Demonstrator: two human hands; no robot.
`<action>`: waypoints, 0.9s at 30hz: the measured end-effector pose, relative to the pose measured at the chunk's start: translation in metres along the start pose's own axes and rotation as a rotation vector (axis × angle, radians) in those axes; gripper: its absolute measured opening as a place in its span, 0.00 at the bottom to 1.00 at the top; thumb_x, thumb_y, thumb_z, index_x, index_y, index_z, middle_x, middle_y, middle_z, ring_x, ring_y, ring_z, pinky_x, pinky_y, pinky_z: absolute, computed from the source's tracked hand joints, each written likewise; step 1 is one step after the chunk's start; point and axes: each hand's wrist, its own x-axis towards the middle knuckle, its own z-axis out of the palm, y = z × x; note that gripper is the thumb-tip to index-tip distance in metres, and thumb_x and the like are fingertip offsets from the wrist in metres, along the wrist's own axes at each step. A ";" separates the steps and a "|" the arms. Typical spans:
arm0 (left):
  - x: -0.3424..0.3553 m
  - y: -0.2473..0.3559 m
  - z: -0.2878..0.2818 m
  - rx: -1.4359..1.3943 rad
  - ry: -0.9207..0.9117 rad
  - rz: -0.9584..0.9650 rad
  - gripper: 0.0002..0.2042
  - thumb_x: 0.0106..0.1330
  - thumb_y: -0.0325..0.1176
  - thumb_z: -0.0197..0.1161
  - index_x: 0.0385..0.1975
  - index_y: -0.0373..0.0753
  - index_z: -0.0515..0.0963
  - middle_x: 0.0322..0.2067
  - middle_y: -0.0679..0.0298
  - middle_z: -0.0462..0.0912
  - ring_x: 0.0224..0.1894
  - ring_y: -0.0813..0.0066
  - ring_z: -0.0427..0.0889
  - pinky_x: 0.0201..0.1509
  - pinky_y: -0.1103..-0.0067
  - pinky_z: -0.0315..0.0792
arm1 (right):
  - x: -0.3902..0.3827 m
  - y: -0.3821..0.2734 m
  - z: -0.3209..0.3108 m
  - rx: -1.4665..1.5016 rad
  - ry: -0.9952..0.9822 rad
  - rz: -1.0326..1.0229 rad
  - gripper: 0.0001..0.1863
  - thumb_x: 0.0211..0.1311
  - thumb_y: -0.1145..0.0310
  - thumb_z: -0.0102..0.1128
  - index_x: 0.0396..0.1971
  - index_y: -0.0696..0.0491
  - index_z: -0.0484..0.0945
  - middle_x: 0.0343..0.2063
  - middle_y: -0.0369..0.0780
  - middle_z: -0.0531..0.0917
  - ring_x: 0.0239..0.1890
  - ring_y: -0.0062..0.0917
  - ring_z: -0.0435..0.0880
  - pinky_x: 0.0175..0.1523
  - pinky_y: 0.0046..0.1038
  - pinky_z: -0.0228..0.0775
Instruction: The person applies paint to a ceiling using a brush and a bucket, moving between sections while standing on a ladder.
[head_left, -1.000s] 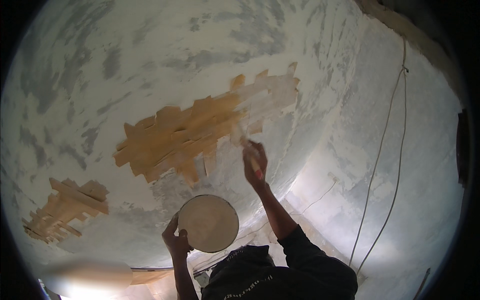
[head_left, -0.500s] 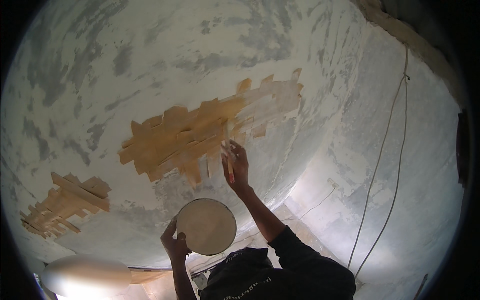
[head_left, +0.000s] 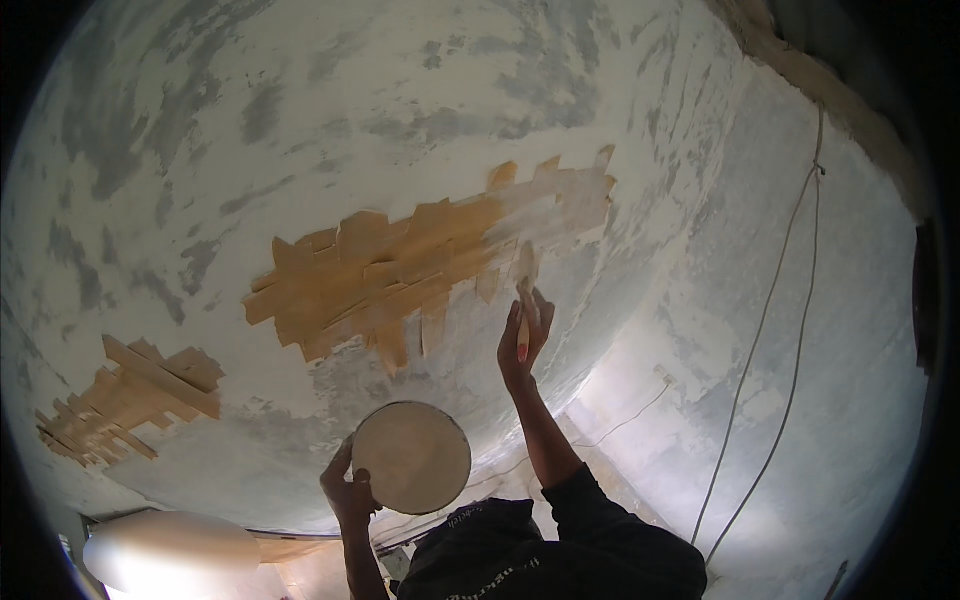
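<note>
Just above right-hand fingers (head_left: 527, 335) pinching a putty knife (head_left: 524, 290), shifted back rightward onto tan patch (head_left: 420, 270); round pan (head_left: 412, 457) gripped left.

No packages, labels, signs or screens show anywhere in this view.
</note>
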 end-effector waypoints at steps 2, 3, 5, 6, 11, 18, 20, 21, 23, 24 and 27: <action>0.000 -0.004 0.000 -0.009 0.000 -0.008 0.32 0.39 0.18 0.46 0.52 0.30 0.77 0.50 0.47 0.81 0.57 0.59 0.77 0.63 0.71 0.66 | 0.007 0.010 0.003 -0.081 -0.006 -0.016 0.15 0.66 0.76 0.53 0.51 0.57 0.77 0.47 0.49 0.75 0.47 0.37 0.75 0.49 0.33 0.71; -0.001 -0.004 0.000 -0.017 0.006 -0.014 0.32 0.39 0.17 0.46 0.52 0.30 0.77 0.50 0.47 0.81 0.57 0.58 0.77 0.63 0.71 0.66 | 0.004 0.013 0.005 -0.087 -0.046 -0.034 0.15 0.65 0.76 0.53 0.51 0.57 0.77 0.47 0.49 0.74 0.48 0.38 0.75 0.50 0.33 0.70; -0.001 -0.004 0.000 -0.008 0.017 0.013 0.32 0.39 0.17 0.46 0.52 0.30 0.77 0.50 0.47 0.81 0.57 0.59 0.78 0.62 0.71 0.67 | -0.003 0.017 0.013 -0.096 -0.122 -0.071 0.15 0.65 0.76 0.54 0.51 0.55 0.78 0.48 0.49 0.74 0.49 0.39 0.75 0.51 0.34 0.70; 0.000 -0.005 0.000 0.009 0.021 0.045 0.32 0.39 0.17 0.46 0.51 0.30 0.77 0.49 0.47 0.81 0.56 0.60 0.78 0.61 0.72 0.68 | -0.010 0.018 0.018 -0.076 -0.142 -0.043 0.16 0.64 0.76 0.55 0.51 0.54 0.78 0.49 0.49 0.73 0.51 0.40 0.75 0.52 0.35 0.70; -0.004 0.008 -0.005 -0.018 0.047 0.000 0.32 0.39 0.17 0.46 0.51 0.30 0.77 0.47 0.50 0.82 0.52 0.64 0.79 0.57 0.73 0.70 | -0.032 -0.005 0.036 -0.117 -0.226 -0.160 0.16 0.61 0.75 0.60 0.50 0.57 0.78 0.51 0.52 0.74 0.51 0.45 0.75 0.54 0.38 0.69; -0.010 0.010 -0.013 -0.011 0.087 -0.004 0.31 0.39 0.18 0.46 0.51 0.30 0.78 0.47 0.50 0.83 0.53 0.63 0.79 0.58 0.72 0.70 | -0.062 -0.040 0.044 -0.008 -0.328 -0.153 0.17 0.60 0.75 0.60 0.51 0.58 0.77 0.51 0.53 0.75 0.50 0.48 0.75 0.55 0.40 0.68; -0.011 0.004 -0.016 0.010 0.104 0.032 0.30 0.40 0.19 0.46 0.50 0.30 0.78 0.47 0.48 0.83 0.53 0.62 0.79 0.58 0.71 0.70 | -0.066 -0.048 0.044 0.035 -0.347 -0.134 0.16 0.61 0.76 0.58 0.50 0.58 0.78 0.51 0.53 0.75 0.50 0.46 0.75 0.54 0.39 0.69; -0.010 -0.002 -0.018 0.022 0.106 0.048 0.30 0.40 0.19 0.46 0.50 0.29 0.78 0.47 0.48 0.82 0.54 0.60 0.79 0.60 0.71 0.69 | -0.069 -0.049 0.043 0.069 -0.347 -0.127 0.15 0.61 0.76 0.57 0.49 0.58 0.78 0.51 0.53 0.75 0.49 0.45 0.75 0.54 0.39 0.69; -0.011 -0.006 -0.019 0.018 0.103 0.057 0.30 0.40 0.19 0.47 0.50 0.29 0.78 0.47 0.47 0.82 0.55 0.58 0.78 0.63 0.70 0.66 | -0.074 -0.050 0.040 0.138 -0.348 -0.114 0.14 0.62 0.76 0.56 0.48 0.59 0.79 0.50 0.52 0.75 0.49 0.43 0.76 0.53 0.37 0.70; -0.011 -0.007 -0.020 0.003 0.098 0.050 0.30 0.40 0.20 0.47 0.50 0.29 0.78 0.48 0.47 0.82 0.56 0.57 0.78 0.64 0.69 0.65 | -0.076 -0.050 0.038 0.171 -0.303 -0.077 0.14 0.62 0.76 0.55 0.47 0.59 0.79 0.49 0.51 0.76 0.50 0.42 0.76 0.53 0.37 0.70; -0.011 -0.016 -0.022 0.032 0.112 0.056 0.31 0.39 0.19 0.47 0.51 0.29 0.77 0.47 0.50 0.83 0.54 0.61 0.79 0.61 0.71 0.67 | -0.075 -0.049 0.033 0.272 -0.165 0.027 0.12 0.64 0.75 0.54 0.45 0.60 0.80 0.47 0.49 0.76 0.51 0.39 0.76 0.54 0.36 0.70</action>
